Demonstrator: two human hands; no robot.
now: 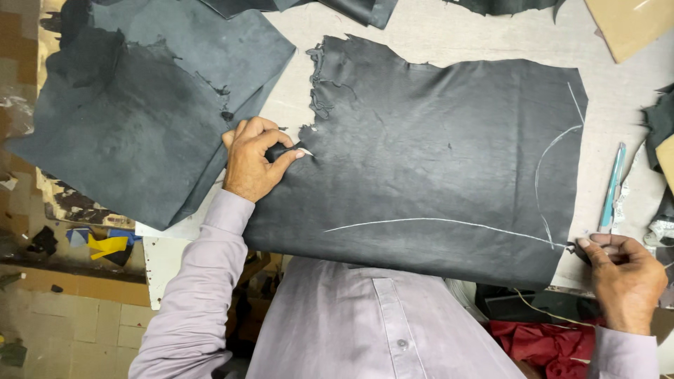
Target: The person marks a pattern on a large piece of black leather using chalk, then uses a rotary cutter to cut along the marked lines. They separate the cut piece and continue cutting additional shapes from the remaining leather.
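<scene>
2 hands pinch opposite edges of 1 dark leather sheet [435, 168] spread flat on the worktable [435, 35].

Left hand [254, 160] grips the ragged left edge; right hand [621, 270] is closed on the lower right corner, by chalk lines [449, 222]. A teal pen [612, 186] lies just beside; another grey hide [140, 105] lies left.

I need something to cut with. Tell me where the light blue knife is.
In the head view the light blue knife lies on the table at the far right, just beyond the dark leather sheet, above the right hand.
</scene>
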